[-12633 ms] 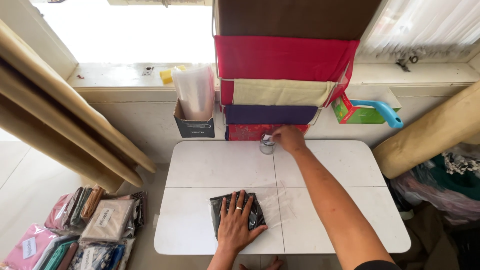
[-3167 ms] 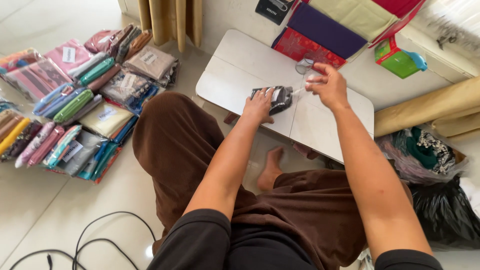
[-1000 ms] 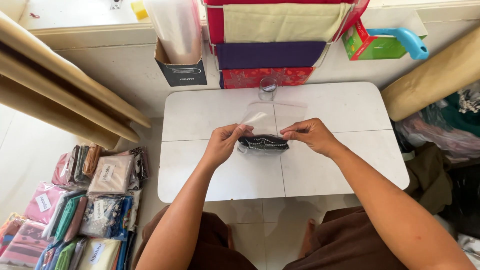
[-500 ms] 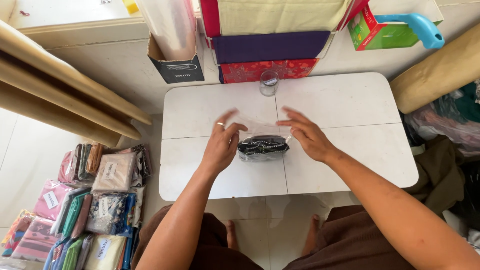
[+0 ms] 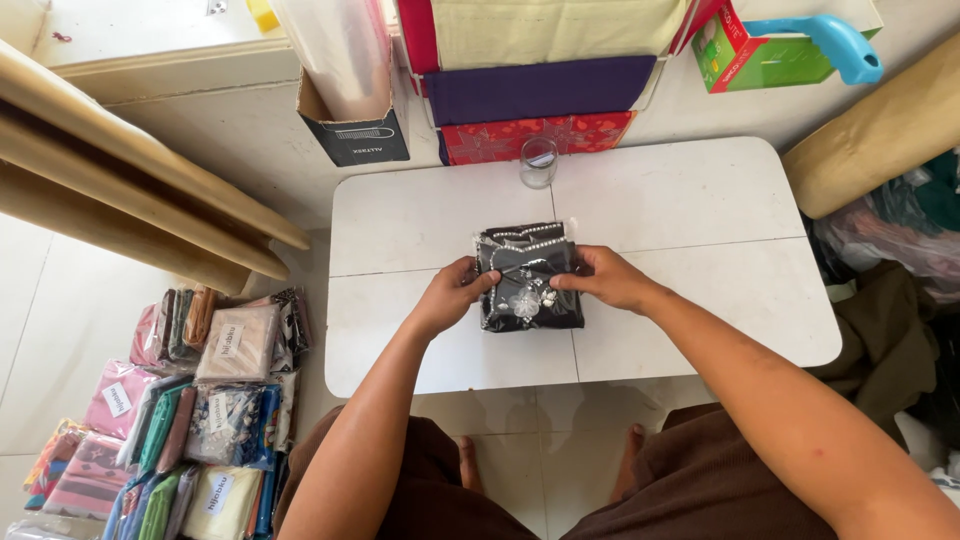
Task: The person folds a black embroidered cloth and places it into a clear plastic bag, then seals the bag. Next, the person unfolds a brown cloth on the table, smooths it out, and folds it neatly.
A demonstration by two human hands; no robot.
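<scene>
I've got my left hand (image 5: pixel 452 295) and right hand (image 5: pixel 598 279) pinching the bagged black cloth (image 5: pixel 528 277); slick plastic could slip and unfold.

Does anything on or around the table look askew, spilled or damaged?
Nothing stands out. The dark packet of cloth lies flat on the white table between the left hand and right hand. The glass stands upright near the far edge, nothing spilled.
</scene>
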